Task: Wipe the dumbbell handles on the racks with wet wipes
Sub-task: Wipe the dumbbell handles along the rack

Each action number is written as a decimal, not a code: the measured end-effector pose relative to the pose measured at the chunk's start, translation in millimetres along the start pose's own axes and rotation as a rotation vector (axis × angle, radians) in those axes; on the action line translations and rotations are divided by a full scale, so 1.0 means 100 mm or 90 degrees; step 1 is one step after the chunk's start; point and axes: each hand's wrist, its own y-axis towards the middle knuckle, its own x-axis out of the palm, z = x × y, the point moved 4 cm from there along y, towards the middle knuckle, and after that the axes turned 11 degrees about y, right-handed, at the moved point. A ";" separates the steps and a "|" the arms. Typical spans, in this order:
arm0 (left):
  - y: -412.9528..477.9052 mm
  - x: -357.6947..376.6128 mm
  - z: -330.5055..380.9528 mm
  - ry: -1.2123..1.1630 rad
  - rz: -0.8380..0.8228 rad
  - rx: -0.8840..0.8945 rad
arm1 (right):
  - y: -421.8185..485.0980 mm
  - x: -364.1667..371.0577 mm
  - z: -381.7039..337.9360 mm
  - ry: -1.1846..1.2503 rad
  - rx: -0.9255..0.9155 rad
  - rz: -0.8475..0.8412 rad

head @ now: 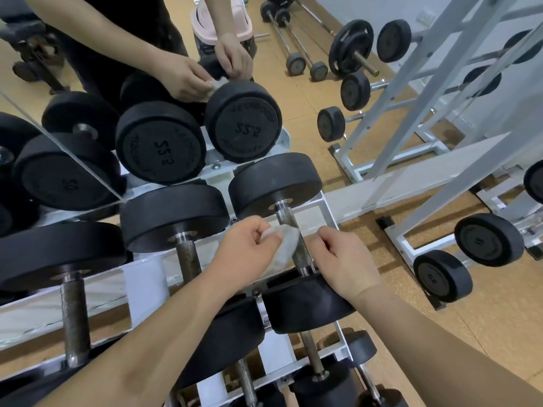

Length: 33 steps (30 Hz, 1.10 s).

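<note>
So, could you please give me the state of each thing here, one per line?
Left hand: closed on the wet wipe, pressing it to a handle.
Wet wipe: crumpled, against the left side of the handle.
Rightmost dumbbell handle: on the rack, being wiped.
Right hand: fingers curled by the handle's right side; grip unclear.
Middle dumbbell handle: on the rack, untouched.
Rack: holding dumbbells on both visible tiers.

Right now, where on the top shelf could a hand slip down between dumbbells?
Between the middle handle and the handle being wiped, beside the left hand holding the wipe. Right of that handle the right hand crowds the rack's edge.
</note>
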 end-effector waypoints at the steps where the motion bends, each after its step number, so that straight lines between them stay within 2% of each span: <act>1: 0.05 0.03 0.00 0.020 -0.010 0.015 | -0.01 0.00 -0.01 0.001 0.005 0.006; 3: 0.15 0.15 -0.02 0.053 -0.015 0.034 | 0.00 0.01 -0.04 0.000 0.006 0.013; 5: 0.24 0.25 -0.12 0.065 0.031 -0.001 | 0.00 0.02 -0.05 -0.005 0.005 0.014; 9: 0.26 0.39 -0.21 -0.011 0.053 -0.091 | 0.02 0.02 -0.05 -0.020 0.014 0.016; 12: 0.27 0.38 -0.20 -0.025 0.078 -0.102 | 0.01 0.02 -0.05 -0.014 0.022 0.014; 14: 0.29 0.36 -0.13 -0.032 0.104 -0.066 | 0.01 0.02 -0.06 -0.013 0.025 0.011; 19: 0.28 0.46 0.05 0.089 0.180 0.089 | 0.04 0.02 -0.06 -0.016 0.031 0.014; 21: 0.22 0.54 0.05 0.092 0.124 0.121 | 0.05 0.01 -0.04 -0.018 0.041 0.015; 24: 0.14 0.54 0.02 0.214 0.040 0.204 | 0.05 0.02 -0.02 -0.019 0.051 0.024; 27: 0.07 0.52 0.00 0.203 -0.100 0.298 | 0.05 0.01 -0.02 -0.025 0.049 0.037; 29: 0.06 0.50 0.01 0.210 -0.158 0.337 | 0.05 0.00 -0.01 -0.018 0.051 0.039; 31: 0.17 0.42 0.02 0.171 -0.087 0.335 | 0.05 0.01 -0.01 -0.025 0.046 0.038; 33: 0.37 0.34 -0.02 0.113 0.040 0.263 | 0.05 0.02 -0.01 -0.033 0.035 0.037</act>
